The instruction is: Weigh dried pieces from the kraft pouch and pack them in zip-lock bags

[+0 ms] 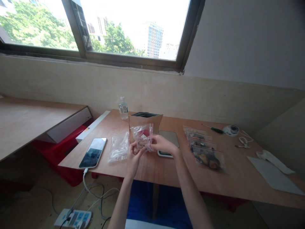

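Note:
Between both hands is a small clear zip bag (144, 135) with a red-edged seal and some brownish pieces low inside. My left hand (134, 153) pinches its lower left part, and my right hand (162, 143) grips its right edge. Directly behind stands an upright brown paper pouch (145, 120), its dark-lined mouth open. A flat kitchen scale (171, 137) lies partly under my right hand and forearm. Left of the held bag, a crumpled clear plastic bag (118, 148) rests on the table.
Several filled zip bags (207, 157) overlap at the right. Beyond them lie a screwdriver (215, 129), a white dome camera (230, 130) with cable, and a white sheet (274, 175). A phone (93, 153) charges at the left edge; a water bottle (123, 109) stands at the back.

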Demonstrator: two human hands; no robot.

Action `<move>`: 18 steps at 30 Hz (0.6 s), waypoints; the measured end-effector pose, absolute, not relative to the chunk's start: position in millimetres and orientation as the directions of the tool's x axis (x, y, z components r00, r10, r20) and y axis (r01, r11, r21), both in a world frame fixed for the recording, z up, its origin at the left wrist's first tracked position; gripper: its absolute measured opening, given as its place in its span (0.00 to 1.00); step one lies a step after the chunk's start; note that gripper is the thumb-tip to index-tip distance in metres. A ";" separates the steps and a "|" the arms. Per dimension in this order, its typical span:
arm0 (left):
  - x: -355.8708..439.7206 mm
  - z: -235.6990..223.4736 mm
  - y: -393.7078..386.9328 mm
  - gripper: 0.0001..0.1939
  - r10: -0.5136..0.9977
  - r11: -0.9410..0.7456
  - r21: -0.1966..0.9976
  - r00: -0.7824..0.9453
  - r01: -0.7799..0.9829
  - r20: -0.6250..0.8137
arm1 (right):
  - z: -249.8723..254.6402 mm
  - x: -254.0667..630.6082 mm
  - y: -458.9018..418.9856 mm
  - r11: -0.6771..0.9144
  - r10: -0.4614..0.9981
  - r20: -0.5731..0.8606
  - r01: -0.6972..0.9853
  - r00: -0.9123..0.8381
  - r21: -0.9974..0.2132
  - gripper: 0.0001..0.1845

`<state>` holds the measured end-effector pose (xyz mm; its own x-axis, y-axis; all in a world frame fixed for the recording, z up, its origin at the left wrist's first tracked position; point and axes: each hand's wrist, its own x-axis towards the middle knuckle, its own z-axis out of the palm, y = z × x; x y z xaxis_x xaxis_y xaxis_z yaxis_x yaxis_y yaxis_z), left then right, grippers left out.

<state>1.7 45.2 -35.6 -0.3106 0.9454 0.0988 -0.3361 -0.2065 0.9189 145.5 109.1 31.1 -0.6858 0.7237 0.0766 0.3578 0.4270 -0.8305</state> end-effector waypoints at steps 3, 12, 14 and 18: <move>1.9 -38.4 45.6 0.16 0.939 -0.238 0.929 -0.311 -0.283 0.146 | 29.0 145.6 107.8 0.422 0.727 0.096 0.332 -0.680 -0.843 0.13; 10.8 -41.0 46.5 0.21 0.942 -0.240 0.872 -0.319 -0.427 0.103 | 31.4 133.1 96.8 0.483 0.796 0.239 0.345 -0.556 -0.805 0.15; 10.2 -41.9 47.0 0.20 0.947 -0.236 0.855 -0.308 -0.462 0.094 | 31.3 129.9 95.5 0.480 0.803 0.263 0.319 -0.534 -0.817 0.16; 7.1 -40.2 45.8 0.20 0.954 -0.220 0.841 -0.290 -0.495 0.079 | 30.6 127.4 95.3 0.496 0.787 0.303 0.258 -0.538 -0.829 0.16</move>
